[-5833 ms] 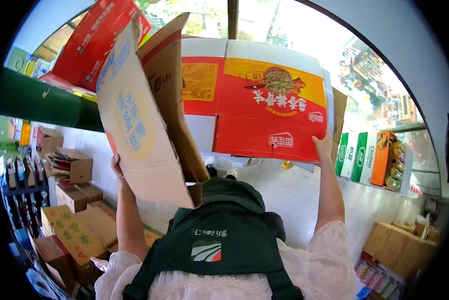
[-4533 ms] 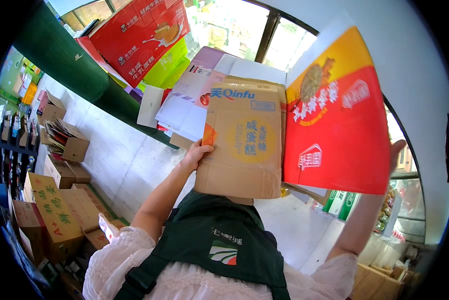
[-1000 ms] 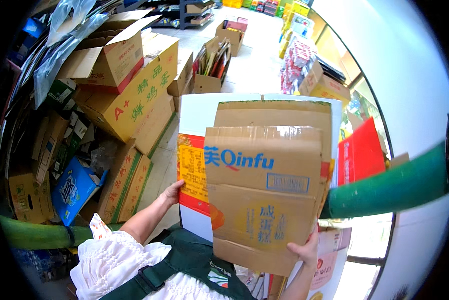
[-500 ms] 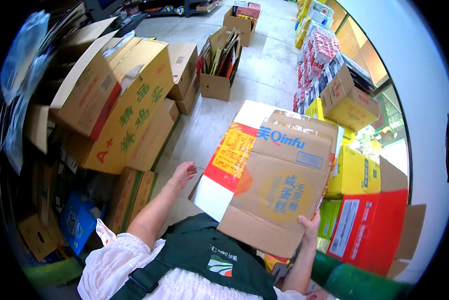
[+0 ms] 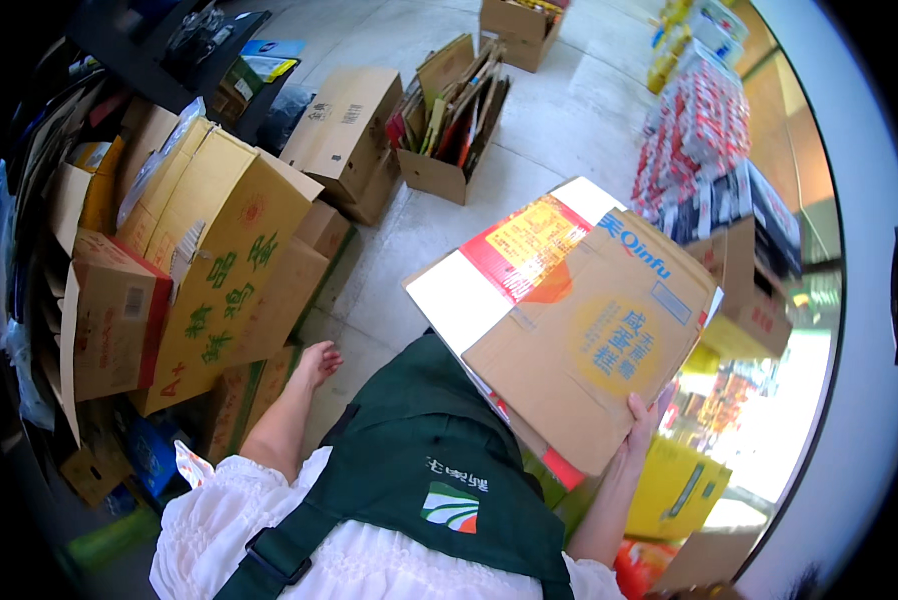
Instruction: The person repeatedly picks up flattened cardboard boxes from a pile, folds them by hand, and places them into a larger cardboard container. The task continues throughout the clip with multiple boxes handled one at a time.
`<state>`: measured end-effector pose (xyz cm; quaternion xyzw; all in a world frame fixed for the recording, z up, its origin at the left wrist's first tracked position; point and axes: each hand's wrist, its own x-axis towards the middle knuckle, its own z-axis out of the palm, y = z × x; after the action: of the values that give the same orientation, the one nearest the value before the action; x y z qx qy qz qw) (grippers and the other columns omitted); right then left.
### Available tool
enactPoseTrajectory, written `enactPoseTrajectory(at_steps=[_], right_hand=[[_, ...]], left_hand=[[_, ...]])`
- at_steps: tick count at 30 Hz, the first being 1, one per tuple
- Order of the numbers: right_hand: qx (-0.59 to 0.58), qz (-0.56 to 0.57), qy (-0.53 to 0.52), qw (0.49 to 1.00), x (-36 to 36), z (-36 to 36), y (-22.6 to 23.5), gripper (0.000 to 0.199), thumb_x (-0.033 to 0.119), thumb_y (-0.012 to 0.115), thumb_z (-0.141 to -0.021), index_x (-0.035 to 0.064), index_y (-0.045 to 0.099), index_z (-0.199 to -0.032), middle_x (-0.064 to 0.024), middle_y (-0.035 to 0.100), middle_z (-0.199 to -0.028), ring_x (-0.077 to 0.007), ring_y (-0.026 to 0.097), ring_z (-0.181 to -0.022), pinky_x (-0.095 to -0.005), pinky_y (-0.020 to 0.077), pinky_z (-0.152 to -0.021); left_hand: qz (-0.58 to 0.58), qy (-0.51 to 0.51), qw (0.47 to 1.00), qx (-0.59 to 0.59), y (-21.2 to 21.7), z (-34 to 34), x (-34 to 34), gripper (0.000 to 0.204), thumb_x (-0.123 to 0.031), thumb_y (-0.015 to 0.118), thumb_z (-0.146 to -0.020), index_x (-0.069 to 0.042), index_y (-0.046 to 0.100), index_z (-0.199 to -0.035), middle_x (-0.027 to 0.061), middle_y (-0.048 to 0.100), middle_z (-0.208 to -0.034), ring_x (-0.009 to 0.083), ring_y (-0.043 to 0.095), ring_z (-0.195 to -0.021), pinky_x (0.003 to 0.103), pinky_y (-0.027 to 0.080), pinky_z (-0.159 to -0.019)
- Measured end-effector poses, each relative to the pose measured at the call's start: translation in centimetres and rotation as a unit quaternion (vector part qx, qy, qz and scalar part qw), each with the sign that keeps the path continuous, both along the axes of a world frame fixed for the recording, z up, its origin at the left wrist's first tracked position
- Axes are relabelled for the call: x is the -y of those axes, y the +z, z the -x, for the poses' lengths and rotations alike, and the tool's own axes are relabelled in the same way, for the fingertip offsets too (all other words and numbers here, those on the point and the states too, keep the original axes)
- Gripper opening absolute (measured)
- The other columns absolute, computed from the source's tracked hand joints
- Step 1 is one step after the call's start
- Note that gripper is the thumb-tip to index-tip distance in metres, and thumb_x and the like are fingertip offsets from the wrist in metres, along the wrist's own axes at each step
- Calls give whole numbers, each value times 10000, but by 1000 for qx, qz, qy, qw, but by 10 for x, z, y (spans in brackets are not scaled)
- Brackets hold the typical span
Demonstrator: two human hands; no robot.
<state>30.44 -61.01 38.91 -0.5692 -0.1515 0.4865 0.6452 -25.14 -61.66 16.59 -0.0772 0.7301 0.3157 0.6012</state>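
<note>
A large yellow-tan carton (image 5: 219, 290) sits at left. Flattened cardboard (image 5: 579, 345) (a brown sheet over white and red) slants before the green apron (image 5: 409, 410). Beyond, a smaller box (image 5: 432, 177) holds folded pieces (image 5: 466, 110). The right hand (image 5: 641, 425) grips the flattened cardboard's lower right edge; the left hand (image 5: 319, 364), empty, hangs with fingers loosely curled.

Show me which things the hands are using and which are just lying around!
In the right hand, with the left hand empty:
flattened brown carton
red, yellow and white cardboard sheet under it

Lying about:
open brown box of folded cardboard
tan carton with green lettering
red-and-white wrapped packs
yellow box
</note>
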Motion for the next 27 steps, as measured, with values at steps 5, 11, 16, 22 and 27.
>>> enactPoseTrajectory(at_steps=[5,11,16,22,27], right_hand=[[-50,-11,103,993,-149,-33,-14,575,26,598,-701,-37,363,-1222,-152,537,-1099,-260,575,-956,-363,497,-820],[-1,-58,143,988,-334,-44,31,596,63,655,-687,-31,381,-1207,-139,544,-1089,-242,579,-940,-347,494,-818],[53,-40,175,982,-458,-57,50,619,73,691,-668,-11,393,-1204,-128,548,-1083,-224,576,-929,-334,483,-823],[104,-42,238,965,-623,-77,51,630,84,702,-665,-12,393,-1206,-117,547,-1088,-221,566,-949,-328,464,-841],[137,-40,302,942,-785,-82,37,632,86,698,-657,-19,401,-1205,-120,554,-1074,-225,563,-954,-332,460,-843]], left_hand=[[-46,64,995,56,-30,-28,-156,249,-234,557,-827,-82,495,-1014,106,575,-859,233,590,-744,304,464,-575],[-170,19,982,82,3,-97,-408,190,-229,548,-832,-96,515,-963,81,582,-781,195,593,-681,273,452,-535],[-239,-44,969,46,27,-149,-570,187,-223,544,-842,-96,539,-979,53,589,-774,146,576,-610,261,456,-522],[-249,-81,965,-12,25,-188,-698,181,-184,545,-833,-80,557,-981,38,586,-785,111,560,-664,230,444,-554],[-237,-62,932,-266,-42,-177,-760,293,-174,575,-771,-47,564,-1035,79,619,-874,169,588,-784,282,470,-696]])
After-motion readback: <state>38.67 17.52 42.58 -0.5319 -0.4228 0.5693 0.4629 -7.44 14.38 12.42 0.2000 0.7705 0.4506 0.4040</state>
